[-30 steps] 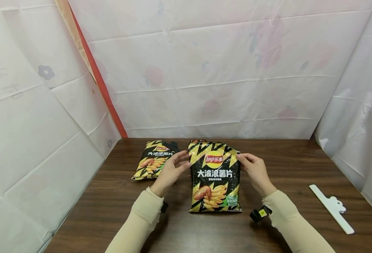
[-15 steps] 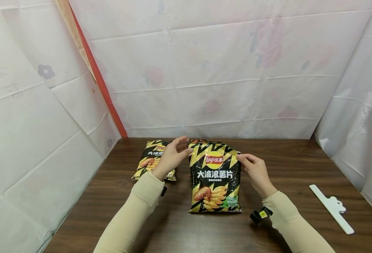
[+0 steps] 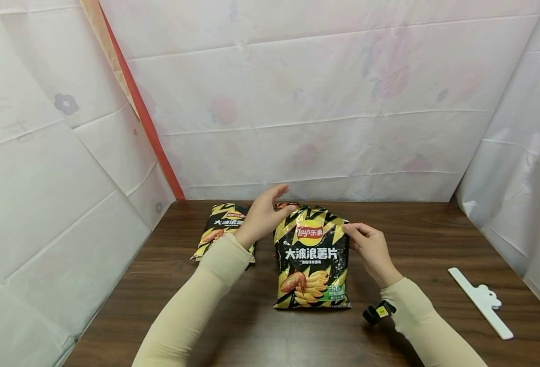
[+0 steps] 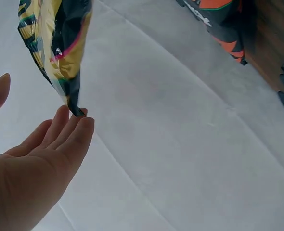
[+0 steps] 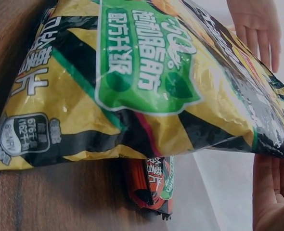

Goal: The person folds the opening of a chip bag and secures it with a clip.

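Left hand [image 3: 264,214] has drifted up and away from where it was a second ago: back then its fingers were on the left edge of the big chip bag [image 3: 313,257], now it's lifted toward the bag's top left corner, about 11 o'clock from the bag's middle. Fingers are straight and relaxed, nothing gripped. In the left wrist view the fingertips [image 4: 79,126] are just brushing a corner of the bag, and that's all the contact there is.

Right hand [image 3: 371,250] hasn't gone anywhere, still at 3 o'clock on the bag, pinching the upper right edge between thumb and fingers. From the right wrist view you mostly see the palm under the edge of the bag, so the pinch reads best from the head camera.

Bag itself sits pretty much dead centre on the dark wooden table [image 3: 426,229], logo side facing the person, top end lifted a bit off the wood. Something red and black [image 5: 151,190] is poking out from under it in the right wrist view, looks like another packet.

Second, smaller chip bag [image 3: 219,232] lies flat at roughly 9 to 10 o'clock from the big one, partly behind the left forearm. White plastic clip [image 3: 481,302] lies well off at 4 o'clock near the table's right edge.
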